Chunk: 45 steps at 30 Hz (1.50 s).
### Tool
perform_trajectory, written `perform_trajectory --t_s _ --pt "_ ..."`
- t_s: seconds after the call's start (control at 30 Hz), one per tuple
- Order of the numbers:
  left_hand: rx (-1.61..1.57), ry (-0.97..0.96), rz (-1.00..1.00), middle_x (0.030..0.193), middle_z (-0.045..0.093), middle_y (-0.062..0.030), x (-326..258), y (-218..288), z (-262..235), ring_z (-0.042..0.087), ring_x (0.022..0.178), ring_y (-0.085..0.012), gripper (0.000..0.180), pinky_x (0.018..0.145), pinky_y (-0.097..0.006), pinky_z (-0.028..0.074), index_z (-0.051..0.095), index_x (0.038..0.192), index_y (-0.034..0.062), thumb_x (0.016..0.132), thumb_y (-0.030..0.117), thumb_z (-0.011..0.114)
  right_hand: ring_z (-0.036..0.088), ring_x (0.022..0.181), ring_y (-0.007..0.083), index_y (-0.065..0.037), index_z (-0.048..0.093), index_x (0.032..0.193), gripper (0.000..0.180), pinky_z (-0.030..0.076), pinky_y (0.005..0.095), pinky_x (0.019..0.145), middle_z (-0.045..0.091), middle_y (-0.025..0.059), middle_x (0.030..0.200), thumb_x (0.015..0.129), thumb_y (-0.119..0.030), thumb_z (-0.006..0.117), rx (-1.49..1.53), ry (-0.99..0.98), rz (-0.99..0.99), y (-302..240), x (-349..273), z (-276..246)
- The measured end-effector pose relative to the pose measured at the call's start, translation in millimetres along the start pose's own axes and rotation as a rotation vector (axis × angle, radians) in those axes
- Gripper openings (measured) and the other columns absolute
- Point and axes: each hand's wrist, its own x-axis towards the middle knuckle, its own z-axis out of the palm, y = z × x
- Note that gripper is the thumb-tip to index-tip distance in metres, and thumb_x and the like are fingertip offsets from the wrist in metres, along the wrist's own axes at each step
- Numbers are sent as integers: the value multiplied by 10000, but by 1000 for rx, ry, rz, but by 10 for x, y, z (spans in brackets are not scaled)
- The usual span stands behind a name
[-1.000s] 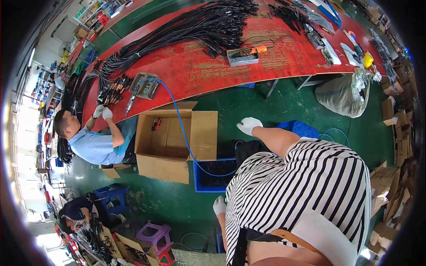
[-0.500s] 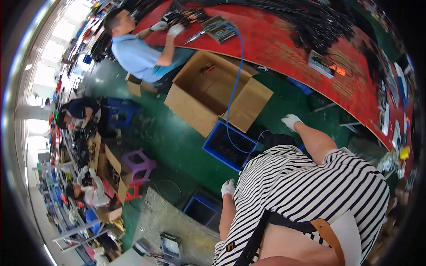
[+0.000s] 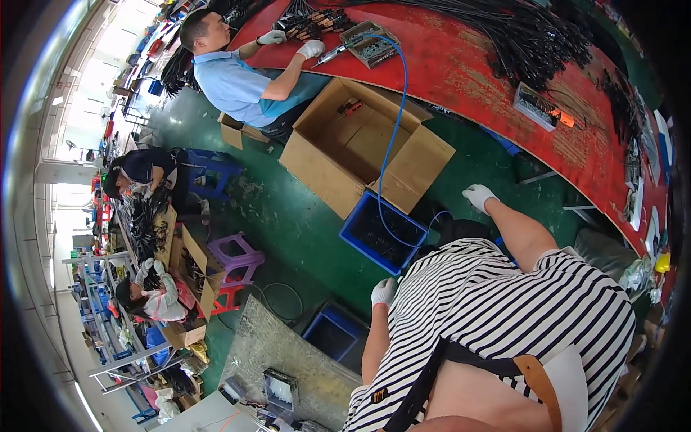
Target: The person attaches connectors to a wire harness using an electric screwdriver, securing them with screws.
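Blue bin between gloved left hand & right hand, untouched.

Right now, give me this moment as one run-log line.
left hand: gloved, empty, at side | right hand: gloved, empty, out toward red table | nearest: blue bin, open cardboard box

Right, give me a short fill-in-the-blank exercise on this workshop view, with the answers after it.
1. Both of the person's hands, the left hand and the right hand, wear white ____.
2. The blue hose runs from the red table down toward the ____ crate on the floor.
3. The open cardboard box stands on a ____ floor.
4. The person's shirt is black and white ____.

Missing words: gloves; blue; green; striped
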Motion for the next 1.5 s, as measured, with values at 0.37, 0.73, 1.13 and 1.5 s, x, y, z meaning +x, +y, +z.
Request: perform_trajectory --t_s 0.37,0.73,1.13,1.5 --pt "6 35 19 1187 750 -200 -41 547 -267 712 1129 -329 539 982 -389 528 733 1247 41 987 491 593 707 756 277 -36 727 1234 428 558 429 658 754 143 930 951 -351 666 2 1 105 279 -50 -87" --pt "110 -71 -46 1205 748 -187 -303 203 -172 709 1148 -311 538 1004 -367 520 728 1267 51 979 486 596 654 654 241 -67 686 1280 421 545 413 579 715 128 915 981 -359 632 11 -32 102 415 -40 -47" --pt "-83 28 -82 1139 768 -180 -365 507 -155 738 1055 -301 530 942 -378 547 737 1243 49 968 476 588 561 576 213 -85 634 1086 260 435 376 483 610 70 770 1001 -330 610 15 -87 -79 349 357 135" --pt "-114 140 -136 1215 731 -207 -577 -34 131 693 1150 -377 539 1003 -431 530 756 1220 107 949 527 554 541 560 204 -148 624 1207 283 464 398 498 606 54 792 1006 -348 626 -13 -276 117 9 181 73"
